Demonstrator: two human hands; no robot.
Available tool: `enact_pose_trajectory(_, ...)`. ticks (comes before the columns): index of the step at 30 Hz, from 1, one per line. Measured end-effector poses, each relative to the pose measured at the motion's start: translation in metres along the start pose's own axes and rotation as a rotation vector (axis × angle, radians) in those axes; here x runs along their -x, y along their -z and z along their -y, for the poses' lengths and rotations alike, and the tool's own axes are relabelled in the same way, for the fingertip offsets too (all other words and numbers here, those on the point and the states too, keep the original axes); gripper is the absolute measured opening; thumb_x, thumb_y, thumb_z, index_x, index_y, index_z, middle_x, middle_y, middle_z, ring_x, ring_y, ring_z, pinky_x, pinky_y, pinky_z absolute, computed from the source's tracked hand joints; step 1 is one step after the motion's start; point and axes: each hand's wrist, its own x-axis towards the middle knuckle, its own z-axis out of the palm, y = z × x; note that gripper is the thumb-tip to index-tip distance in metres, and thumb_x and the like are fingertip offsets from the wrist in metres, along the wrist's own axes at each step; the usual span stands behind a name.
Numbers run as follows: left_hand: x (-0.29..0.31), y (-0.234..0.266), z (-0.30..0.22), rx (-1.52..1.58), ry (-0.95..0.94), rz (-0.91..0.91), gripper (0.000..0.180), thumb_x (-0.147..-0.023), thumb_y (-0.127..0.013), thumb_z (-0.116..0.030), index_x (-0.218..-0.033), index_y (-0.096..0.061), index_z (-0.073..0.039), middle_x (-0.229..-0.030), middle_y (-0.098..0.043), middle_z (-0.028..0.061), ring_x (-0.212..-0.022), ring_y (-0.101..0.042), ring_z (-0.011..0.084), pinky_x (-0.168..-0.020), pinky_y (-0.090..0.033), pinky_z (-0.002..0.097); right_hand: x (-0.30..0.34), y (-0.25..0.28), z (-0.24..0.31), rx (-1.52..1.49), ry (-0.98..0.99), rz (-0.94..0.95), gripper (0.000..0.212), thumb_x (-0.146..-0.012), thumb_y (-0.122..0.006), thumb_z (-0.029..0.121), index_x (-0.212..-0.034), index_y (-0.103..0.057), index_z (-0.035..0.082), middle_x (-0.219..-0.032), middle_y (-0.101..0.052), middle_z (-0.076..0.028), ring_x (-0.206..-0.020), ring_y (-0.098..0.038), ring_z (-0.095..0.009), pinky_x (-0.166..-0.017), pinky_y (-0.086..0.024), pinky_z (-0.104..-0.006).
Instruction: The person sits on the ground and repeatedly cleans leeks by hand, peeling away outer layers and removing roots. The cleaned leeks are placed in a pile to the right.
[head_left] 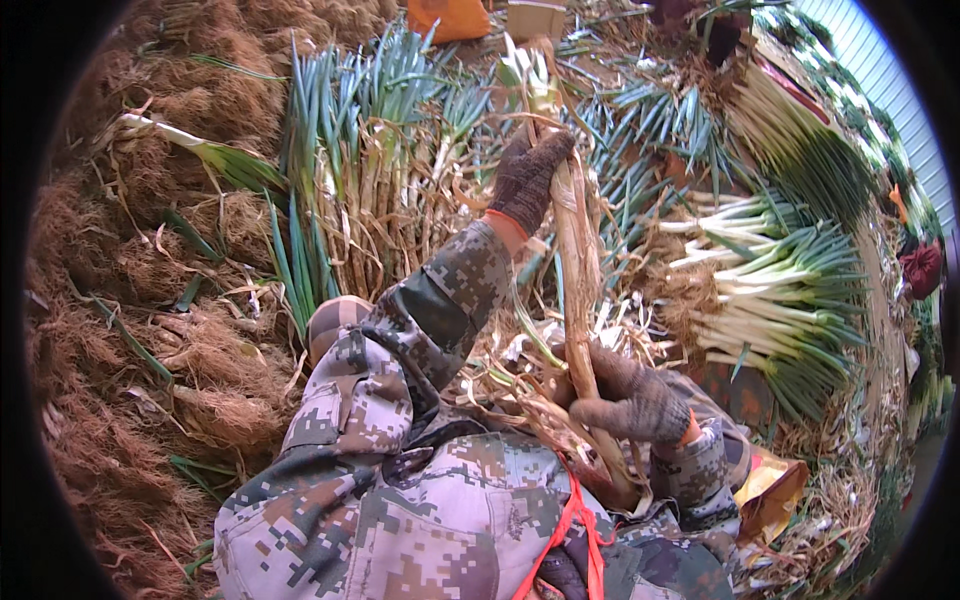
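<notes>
A long green onion [572,250] with dry, tan outer leaves runs up from my lap, tilted slightly. My left hand [535,180], in a dark brown knit glove, is closed round its upper part. Lower on the stalk, my right hand [630,400] is closed too, its gloved thumb lying across the front and some fingers hidden behind. Loose dry leaves [520,395] hang beside the stalk near the right hand. The lower end rests against my camouflage clothing, by an orange-red string [575,530].
Unpeeled green onions [370,190] stand bunched ahead to the left. A large heap of brown roots [150,330] fills the left side. Cleaned onions [760,290] lie piled at the right, with another bundle [790,130] beyond. A yellow-orange packet [770,490] is beside my right arm.
</notes>
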Motion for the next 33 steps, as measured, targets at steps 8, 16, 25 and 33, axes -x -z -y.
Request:
enact_pose_trajectory(8, -0.034, 0.016, -0.059, -0.137, -0.258, 0.096, 0.024, -0.096, -0.062, -0.026, -0.108, -0.064, -0.005, -0.094, -0.066, 0.0026, -0.082, -0.062, 0.0123, -0.073, -0.052, 0.0278, -0.105, 0.035, -0.04, 0.087, 0.212, -0.564, 0.057, -0.093, -0.064, 0.021, -0.141, -0.04, 0.005, -0.094, -0.063, -0.006, -0.079, -0.06, -0.013, -0.069, -0.051, -0.0279)
enact_pose_trajectory(16, 0.061, 0.041, -0.044, -1.143, -0.48, 1.049, 0.042, -0.092, -0.051, 0.0, -0.133, -0.052, -0.007, -0.114, -0.064, 0.0126, -0.098, -0.065, 0.0273, -0.095, -0.052, 0.0363, -0.131, 0.049, -0.09, -0.177, 0.447, -0.768, 0.029, -0.101, -0.055, 0.026, -0.119, -0.061, 0.004, -0.078, -0.062, -0.003, -0.062, -0.058, -0.01, -0.053, -0.047, -0.0244)
enact_pose_trajectory(25, 0.064, 0.099, -0.017, -0.141, 0.373, 0.394, 0.032, -0.091, -0.067, -0.034, -0.11, -0.067, -0.009, -0.099, -0.068, 0.0073, -0.088, -0.066, 0.0177, -0.074, -0.057, 0.0338, -0.118, 0.057, -0.132, 0.016, 0.36, -0.64, 0.032, -0.099, -0.057, 0.028, -0.113, -0.066, 0.001, -0.083, -0.069, -0.003, -0.073, -0.061, -0.011, -0.062, -0.048, -0.0293)
enact_pose_trajectory(33, -0.004, 0.11, -0.057, 0.311, 0.203, 0.0, 0.034, -0.091, -0.069, -0.023, -0.115, -0.062, 0.0, -0.104, -0.067, 0.0106, -0.093, -0.066, 0.0234, -0.083, -0.055, 0.0353, -0.135, 0.014, -0.104, 0.448, 0.432, -0.795, 0.031, -0.095, -0.063, 0.022, -0.119, -0.062, 0.003, -0.097, -0.071, -0.017, -0.091, -0.069, -0.028, -0.077, -0.052, -0.0389)
